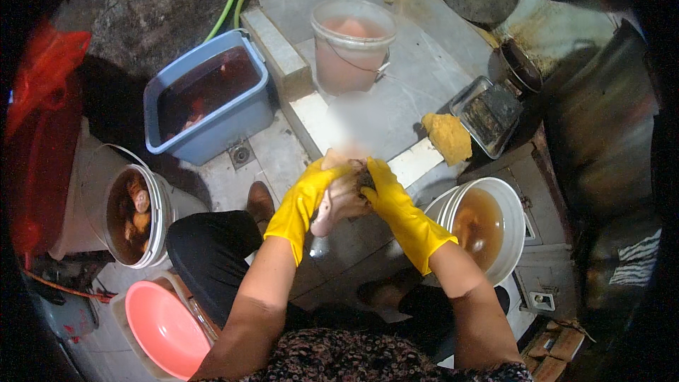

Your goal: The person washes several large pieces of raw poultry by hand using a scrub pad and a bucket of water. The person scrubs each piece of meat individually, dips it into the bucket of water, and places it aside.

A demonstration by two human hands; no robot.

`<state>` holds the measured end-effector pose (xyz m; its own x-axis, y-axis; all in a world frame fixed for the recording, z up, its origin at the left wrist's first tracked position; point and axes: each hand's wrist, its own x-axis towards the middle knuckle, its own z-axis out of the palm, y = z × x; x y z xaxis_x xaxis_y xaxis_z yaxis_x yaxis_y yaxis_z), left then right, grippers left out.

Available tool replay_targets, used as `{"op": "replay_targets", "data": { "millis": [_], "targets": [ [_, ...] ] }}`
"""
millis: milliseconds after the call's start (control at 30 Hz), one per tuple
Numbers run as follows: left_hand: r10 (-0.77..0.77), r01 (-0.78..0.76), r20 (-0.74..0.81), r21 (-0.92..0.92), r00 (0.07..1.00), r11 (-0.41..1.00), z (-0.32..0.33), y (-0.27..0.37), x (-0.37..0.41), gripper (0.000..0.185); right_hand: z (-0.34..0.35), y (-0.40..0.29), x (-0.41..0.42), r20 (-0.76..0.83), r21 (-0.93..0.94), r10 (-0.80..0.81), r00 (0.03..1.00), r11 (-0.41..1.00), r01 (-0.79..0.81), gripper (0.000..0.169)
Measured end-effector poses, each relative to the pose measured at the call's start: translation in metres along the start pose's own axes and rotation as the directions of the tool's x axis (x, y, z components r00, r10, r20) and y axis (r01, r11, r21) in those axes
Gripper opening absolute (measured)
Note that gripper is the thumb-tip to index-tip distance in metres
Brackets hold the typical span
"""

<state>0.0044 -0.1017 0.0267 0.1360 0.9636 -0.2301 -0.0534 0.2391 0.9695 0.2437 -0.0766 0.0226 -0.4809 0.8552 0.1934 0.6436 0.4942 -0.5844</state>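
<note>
Both hands wear yellow rubber gloves. My left hand (305, 196) grips the left side of a pale, pinkish piece of meat or skin (339, 199), whose rounded end hangs below the glove. My right hand (390, 191) holds its right side, with thumb and fingers around a dark, rough patch; whether that is a scrubber or part of the piece I cannot tell. The piece is held in front of me, over the low tiled ledge and floor. Just beyond it the view is blurred. A yellow sponge or cloth (448, 138) lies on the ledge to the right.
A blue tub (212, 138) of dark red liquid stands front left, a bucket of pinkish water (347, 66) ahead. White buckets stand left (159, 223) and right (512, 223). A pink basin (159, 329) is lower left. A metal tray (485, 116) is at the right.
</note>
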Motion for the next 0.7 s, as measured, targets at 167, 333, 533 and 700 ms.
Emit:
{"op": "replay_targets", "data": {
  "millis": [167,333,533,700],
  "targets": [
    [0.102,0.119,-0.251,0.729,0.962,0.674,0.069,0.06,-0.017,0.037,-0.039,-0.044,0.019,0.243,0.105,0.362,0.9,0.913,-0.395,0.07],
    [0.524,0.466,-0.328,0.871,0.786,-0.154,0.123,0.027,-0.016,0.043,-0.072,-0.035,0.016,0.049,0.257,0.567,0.822,0.788,-0.559,0.06],
    [0.582,0.252,-0.156,0.964,0.798,-0.087,0.125,0.021,-0.016,0.046,-0.091,-0.043,0.038,-0.043,0.144,0.061,0.997,0.988,-0.055,0.056],
    [0.539,0.191,-0.182,0.981,0.822,0.041,0.131,0.013,-0.014,0.045,-0.042,0.01,0.033,-0.04,0.002,0.114,0.993,0.994,-0.114,0.052]
  ]
}}
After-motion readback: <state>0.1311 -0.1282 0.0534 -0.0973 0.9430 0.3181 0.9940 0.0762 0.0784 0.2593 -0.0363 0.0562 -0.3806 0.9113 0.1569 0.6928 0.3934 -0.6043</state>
